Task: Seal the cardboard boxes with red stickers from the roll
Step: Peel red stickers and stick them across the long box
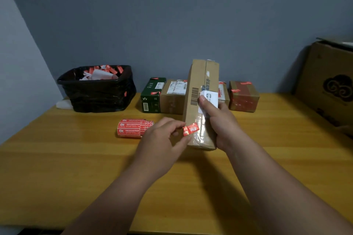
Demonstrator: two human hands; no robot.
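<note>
Head view, as I read it from my remote station. The right hand (219, 118) grips a long cardboard box (200, 101), tilted up on its near end on the wooden table (76, 158), fingers curled round its right side and thumb laid on its upper face; a white backing slip (209, 99) sits pinned under that thumb. The left hand (162, 137) pinches a red sticker (191, 129) between thumb and forefinger, the sticker lying against the box's near lower corner (whether it already adheres I cannot tell). Just left of that hand, the sticker roll (131, 128) lies on its side on the table. Against the wall stand a green box (151, 95), a brown box with a white label (173, 97), a small box (223, 91) mostly hidden behind the held one, and a red-taped box (243, 96), each bearing red stickers. At far left a black-lined bin (97, 89) holds discarded backing paper; a large carton (328, 82) stands at far right.
</note>
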